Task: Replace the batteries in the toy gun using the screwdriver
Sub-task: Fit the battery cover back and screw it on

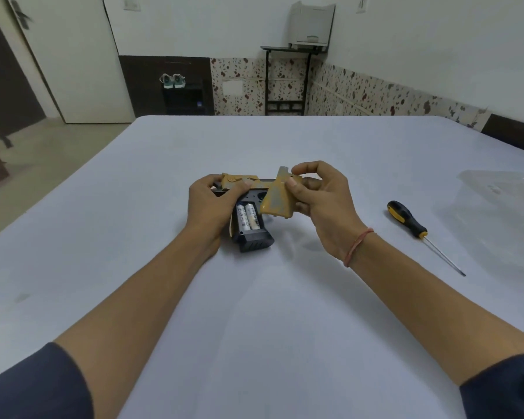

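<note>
Screwdriver lies idle on table, R side, nearer R hand. Two batteries sit exposed in grip of toy gun, long axis toward viewer. L hand curls over gun body, steadying it. R hand pinches loose cover btwn thumb & fingers, tilted just R of open bay. Can't tell if cells are new.

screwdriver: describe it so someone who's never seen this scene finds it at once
Start at the white-covered table. Right of the toy gun at its middle, the screwdriver lies by itself, just short of some clear plastic. It alone has a black-and-yellow handle and a thin metal shaft.
</note>
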